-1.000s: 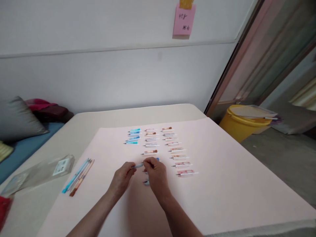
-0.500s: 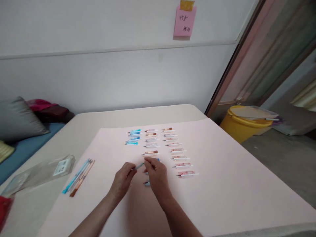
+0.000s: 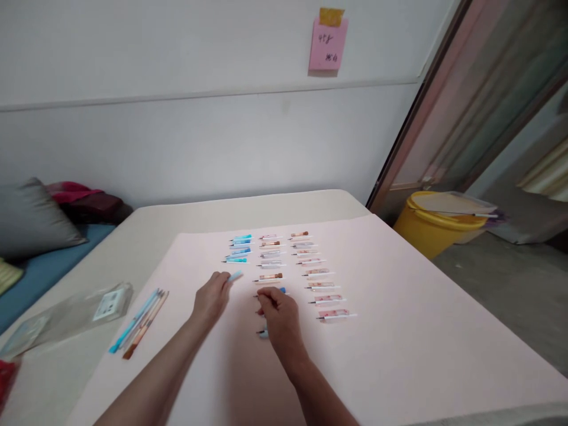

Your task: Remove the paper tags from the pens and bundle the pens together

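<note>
The left hand [image 3: 210, 297] has thumb and fingers pinched on one end of a light blue piece [image 3: 235, 276], whose free end points up and away over the sheet. The right hand [image 3: 281, 313] has its fingertips drawn close together above the middle column of pens [image 3: 271, 277], next to a blue-ended pen [image 3: 282, 290]; from this angle I cannot tell whether anything is between them. Half a second ago the two hands met at the light blue piece; now the left has moved off with it and a gap lies between them. Around them, pens lie in three columns, many beside slim white sticks with dark tips, on a pink sheet [image 3: 399, 331] spread over a pale desk [image 3: 248, 208]. A bundle of long pens [image 3: 144, 319] rests near the sheet's left edge, with a clear bag [image 3: 66, 322] beyond. Past the desk are a grey cushion [image 3: 38, 213], a yellow bucket [image 3: 426, 234] and a white wall [image 3: 177, 148] with a pink note [image 3: 328, 47].
</note>
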Demonstrator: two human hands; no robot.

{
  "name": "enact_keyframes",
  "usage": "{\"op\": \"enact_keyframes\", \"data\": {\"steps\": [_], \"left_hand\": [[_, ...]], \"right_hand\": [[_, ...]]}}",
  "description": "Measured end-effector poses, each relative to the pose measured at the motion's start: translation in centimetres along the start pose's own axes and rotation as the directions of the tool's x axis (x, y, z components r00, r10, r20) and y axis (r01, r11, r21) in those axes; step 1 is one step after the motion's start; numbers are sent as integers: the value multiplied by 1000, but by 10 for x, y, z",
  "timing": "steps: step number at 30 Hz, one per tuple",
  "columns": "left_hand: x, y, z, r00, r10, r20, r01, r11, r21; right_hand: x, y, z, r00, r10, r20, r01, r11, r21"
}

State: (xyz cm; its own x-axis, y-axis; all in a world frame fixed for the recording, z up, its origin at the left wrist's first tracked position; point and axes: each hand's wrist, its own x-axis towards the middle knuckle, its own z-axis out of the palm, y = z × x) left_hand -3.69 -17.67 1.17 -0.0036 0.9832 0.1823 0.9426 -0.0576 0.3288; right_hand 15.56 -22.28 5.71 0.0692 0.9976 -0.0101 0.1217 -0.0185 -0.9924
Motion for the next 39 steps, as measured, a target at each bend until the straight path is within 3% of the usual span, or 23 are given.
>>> {"op": "enact_keyframes", "data": {"steps": [3,6,12,18,22,28,30,33,39], "left_hand": [[26,-9,4,998,-35,44,25,979,201],[46,-16,11,996,-18,87,-7,959,282],[65,-16,20,991,34,129,-70,957,281],[64,-14,23,996,11,87,-34,964,262],[57,-15,22,999,-30,23,24,974,224],[31,-16,15,973,-220,-75,223,974,35],[17,-13,11,966,-256,-39,257,966,25],[-7,-1,-1,956,-277,101,273,961,49],[-51,21,-38,932,-275,236,236,954,184]], "right_hand": [[0,2,1,1000,-6,11,6,1000,-11],[1,6,3,1000,-17,24,17,1000,-5],[3,13,5,999,-22,23,22,1000,3],[1,11,6,999,-29,25,29,1000,-4],[0,10,5,999,-40,29,40,999,-12],[0,5,4,999,-33,25,33,999,-2],[0,4,4,999,-27,34,27,999,17],[-2,3,6,998,-21,65,19,999,32],[-7,5,9,991,-24,134,23,1000,6]]}}
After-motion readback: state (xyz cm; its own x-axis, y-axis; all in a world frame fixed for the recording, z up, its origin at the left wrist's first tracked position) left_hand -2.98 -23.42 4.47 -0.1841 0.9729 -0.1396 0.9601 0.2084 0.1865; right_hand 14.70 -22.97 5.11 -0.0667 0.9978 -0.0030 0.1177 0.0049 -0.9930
